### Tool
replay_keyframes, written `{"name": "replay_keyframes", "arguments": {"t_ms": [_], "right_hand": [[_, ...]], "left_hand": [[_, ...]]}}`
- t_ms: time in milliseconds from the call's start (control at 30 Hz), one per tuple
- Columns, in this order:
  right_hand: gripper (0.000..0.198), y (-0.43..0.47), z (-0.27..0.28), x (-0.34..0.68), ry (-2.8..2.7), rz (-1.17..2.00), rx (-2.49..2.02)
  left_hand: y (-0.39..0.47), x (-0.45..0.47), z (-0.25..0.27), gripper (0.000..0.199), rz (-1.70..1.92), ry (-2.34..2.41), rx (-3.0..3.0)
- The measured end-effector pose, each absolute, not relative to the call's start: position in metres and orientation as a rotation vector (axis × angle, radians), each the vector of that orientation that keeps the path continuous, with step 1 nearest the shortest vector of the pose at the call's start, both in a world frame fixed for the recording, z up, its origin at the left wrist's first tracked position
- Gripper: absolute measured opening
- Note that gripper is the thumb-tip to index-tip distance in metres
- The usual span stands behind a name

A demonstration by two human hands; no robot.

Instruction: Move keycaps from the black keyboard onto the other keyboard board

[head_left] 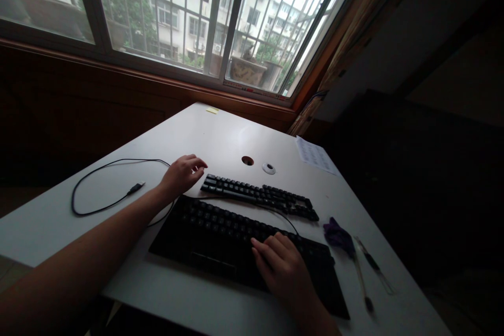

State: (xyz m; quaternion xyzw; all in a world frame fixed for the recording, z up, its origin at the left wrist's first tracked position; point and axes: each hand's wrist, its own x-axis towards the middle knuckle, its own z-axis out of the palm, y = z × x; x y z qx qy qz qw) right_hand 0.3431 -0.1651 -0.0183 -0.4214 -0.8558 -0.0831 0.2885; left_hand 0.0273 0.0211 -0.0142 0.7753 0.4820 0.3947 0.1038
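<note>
A black keyboard (220, 236) with a wide front palm rest lies tilted across the white table. My right hand (285, 268) is over its right part, the fingers bent and pressed together near the keys; anything between the fingertips is hidden. Beyond the keyboard, black keycaps (236, 189) form rows in two offset blocks on the table. My left hand (185, 173) is beside the left end of these rows, its fingers loosely bent and apart, with nothing visible in them. A black cable (73, 202) loops left of my left forearm and ends in a USB plug (136, 187).
Right of the keyboard lie a purple cloth (338, 236), a small brush (363, 283) and a thin tool (372, 261). Farther back are a round hole (248, 160), a white ring-shaped cover (269, 168), a printed sheet (315, 155) and a yellow note (212, 110).
</note>
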Motion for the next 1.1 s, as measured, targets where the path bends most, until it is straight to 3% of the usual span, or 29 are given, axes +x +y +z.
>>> {"name": "replay_keyframes", "arguments": {"t_ms": [867, 1100], "right_hand": [[0.021, -0.1610, -0.0257, 0.3435, -2.266, -0.132, -1.130], [0.032, -0.1625, -0.0245, 0.3407, -2.285, -0.166, -1.160]], "left_hand": [[0.0248, 0.0232, -0.0166, 0.026, 1.183, 1.466, 2.260], [0.0291, 0.0192, -0.0203, 0.026, 1.218, 1.504, 2.235]]}}
